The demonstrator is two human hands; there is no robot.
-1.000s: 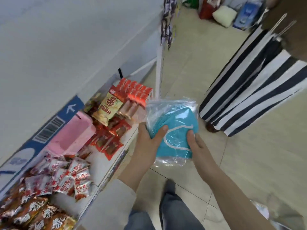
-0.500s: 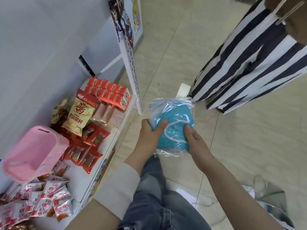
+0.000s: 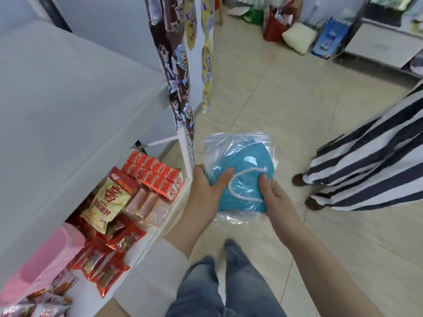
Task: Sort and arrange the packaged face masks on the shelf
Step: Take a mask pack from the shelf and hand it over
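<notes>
**Mask pack held in both hands over the floor, off the shelf**

Mask pack (image 3: 240, 177): one clear bag with blue masks inside, lying about flat, just toward 4 o'clock from frame centre. It is above the tiled floor (image 3: 297, 99) and touches no shelf.

Left hand (image 3: 206, 191): clamped on the pack's 8 o'clock edge, thumb on top of the bag, fingers underneath and hidden. Forearm comes in from 7 o'clock, with a white sleeve (image 3: 148, 277) pushed up.

Right hand (image 3: 274, 195): clamped on the pack's 4 o'clock edge, thumb pressed on top, other fingers out of sight beneath. Bare forearm comes in from 5 o'clock.

Shelf (image 3: 155, 234): at 8 o'clock of the pack, just beside the left wrist. It carries red snack packets (image 3: 119, 243) and a pink basket (image 3: 45, 259).

A person in a striped garment (image 3: 370, 170) stands at 3 o'clock, apart from the hands.
</notes>
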